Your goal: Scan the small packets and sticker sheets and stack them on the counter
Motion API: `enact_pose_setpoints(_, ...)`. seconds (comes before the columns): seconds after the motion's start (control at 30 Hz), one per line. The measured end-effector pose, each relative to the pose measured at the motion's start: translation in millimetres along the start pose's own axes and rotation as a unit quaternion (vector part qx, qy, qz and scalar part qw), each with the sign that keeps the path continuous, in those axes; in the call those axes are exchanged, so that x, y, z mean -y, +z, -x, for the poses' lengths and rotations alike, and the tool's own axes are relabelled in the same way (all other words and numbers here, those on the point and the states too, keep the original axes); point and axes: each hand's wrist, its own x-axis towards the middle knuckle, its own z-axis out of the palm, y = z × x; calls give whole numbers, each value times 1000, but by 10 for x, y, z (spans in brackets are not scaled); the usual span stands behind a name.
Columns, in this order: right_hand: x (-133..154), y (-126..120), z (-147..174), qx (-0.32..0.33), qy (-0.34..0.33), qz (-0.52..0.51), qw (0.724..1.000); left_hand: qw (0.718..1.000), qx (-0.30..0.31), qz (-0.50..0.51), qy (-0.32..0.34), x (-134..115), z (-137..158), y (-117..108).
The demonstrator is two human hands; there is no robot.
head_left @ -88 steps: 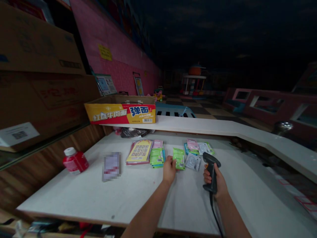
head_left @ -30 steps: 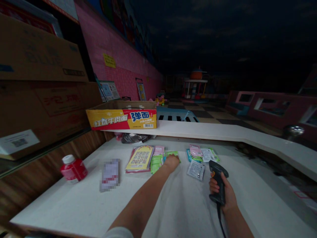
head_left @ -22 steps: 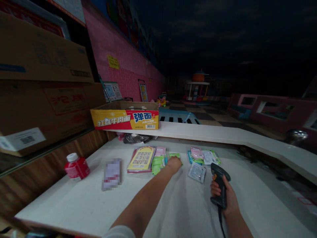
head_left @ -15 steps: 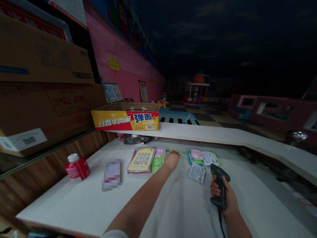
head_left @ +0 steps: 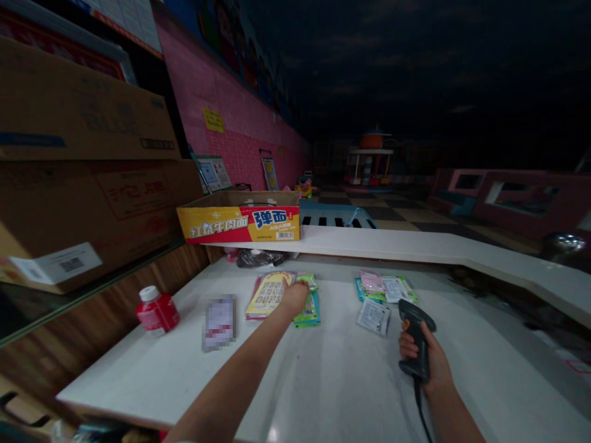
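My left hand (head_left: 295, 298) is closed at the upper edge of a small pile, its fingers on a green packet (head_left: 310, 280). Below it lie more green and teal packets (head_left: 308, 315), partly covered by the hand. Just left of the hand is a yellow booklet (head_left: 268, 290) in clear wrapping. My right hand (head_left: 436, 363) grips a black corded barcode scanner (head_left: 418, 338), its head tilted up toward the left. Near the scanner rests a silver-white packet (head_left: 373, 315). Behind that sits a second group, with a pink packet (head_left: 372, 282) and a white-and-green packet (head_left: 398, 289).
A red bottle with a white cap (head_left: 157, 311) and a blurred-out flat item (head_left: 220, 323) stand on the left of the white table (head_left: 323, 381). An open noodle carton (head_left: 240, 223) sits on the raised ledge (head_left: 392, 244). Large cardboard boxes (head_left: 87, 191) are stacked at left.
My left hand has moved left with the green packet, from the gap between the two groups onto the left pile. My right hand keeps the scanner in nearly the same place.
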Motion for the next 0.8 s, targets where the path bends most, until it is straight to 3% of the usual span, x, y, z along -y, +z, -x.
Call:
enact_pose_setpoints(0.27,-9,24,14,-7,2,-23,1000,999,-9,-31,-33,50,-1,-19)
enact_pose_setpoints(0.6,-1,61,25,-5,1,-13,1000,998,-10,-58,15,31,-27,-13)
enact_pose_setpoints(0.7,2,63,0,-1,-2,-15,1000,997,-38,-59,35,-77,-30,-51)
enact_pose_setpoints(0.8,11,69,-25,-6,-4,-17,1000,996,-50,-25,65,-361,-21,-13)
